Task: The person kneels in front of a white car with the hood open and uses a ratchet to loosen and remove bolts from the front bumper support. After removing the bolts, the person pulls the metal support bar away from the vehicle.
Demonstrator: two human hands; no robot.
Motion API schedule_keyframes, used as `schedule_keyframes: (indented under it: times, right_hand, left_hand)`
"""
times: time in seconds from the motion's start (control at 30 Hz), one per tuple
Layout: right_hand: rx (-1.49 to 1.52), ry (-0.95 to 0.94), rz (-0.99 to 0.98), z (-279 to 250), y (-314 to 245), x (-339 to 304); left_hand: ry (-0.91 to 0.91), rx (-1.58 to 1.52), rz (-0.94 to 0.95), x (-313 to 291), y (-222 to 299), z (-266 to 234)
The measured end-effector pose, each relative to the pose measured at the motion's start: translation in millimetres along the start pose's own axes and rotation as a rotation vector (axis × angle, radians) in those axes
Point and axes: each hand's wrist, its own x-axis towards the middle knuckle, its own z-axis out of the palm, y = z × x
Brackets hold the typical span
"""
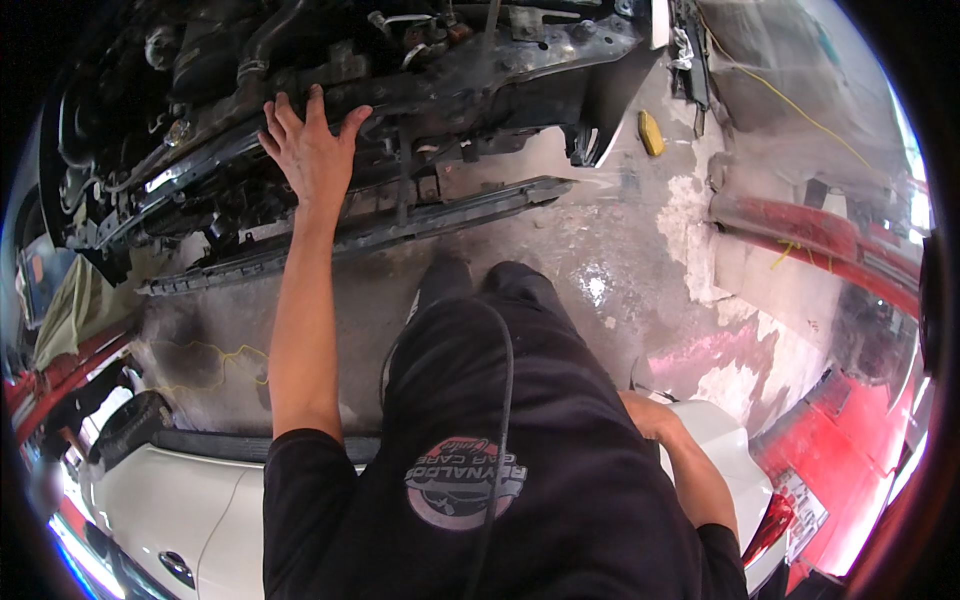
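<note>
The stripped front end of a car [330,120] is taken as the landmark: its bumper cover is off, and dark brackets, hoses and a black crossmember are laid bare. The left hand [312,150] is pressed flat on that crossmember, fingers spread wide and clamped on nothing. Just below the hand a long black trim strip [360,232] is seen hanging slanted under the front end, its right tip reaching out over the concrete floor [620,250].

The right hand [645,415] is held low, well away from the front end and beside the hip, against a white body panel [730,450]; its fingers are hidden by the dark shirt, so whether that grip is closed cannot be told.

Several risks may be judged from this. The strip looks loosely held and could drop or swing if the crossmember is leaned on harder. Exposed metal edges near the palm could cut it. A wet patch [597,283] on the floor, just right of the shoes, could cause a slip. A yellow object [651,132] lies on the floor to the right of the front end.

No container with visible contents can be made out.
</note>
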Motion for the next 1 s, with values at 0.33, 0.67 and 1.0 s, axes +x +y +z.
schedule_keyframes:
  times: [0.33, 0.67, 1.0]
  right_hand:
    - [-0.018, -0.014, 0.011, 5, 19, 2]
    - [-0.052, -0.007, -0.005, 6, 18, 1]
    - [-0.029, -0.015, -0.008, 7, 19, 2]
  left_hand:
    - [-0.003, 0.018, -0.019, 0, 3, 0]
    - [-0.029, 0.013, -0.004, -1, -2, 0]
    - [-0.047, 0.028, 0.033, -2, -8, -3]
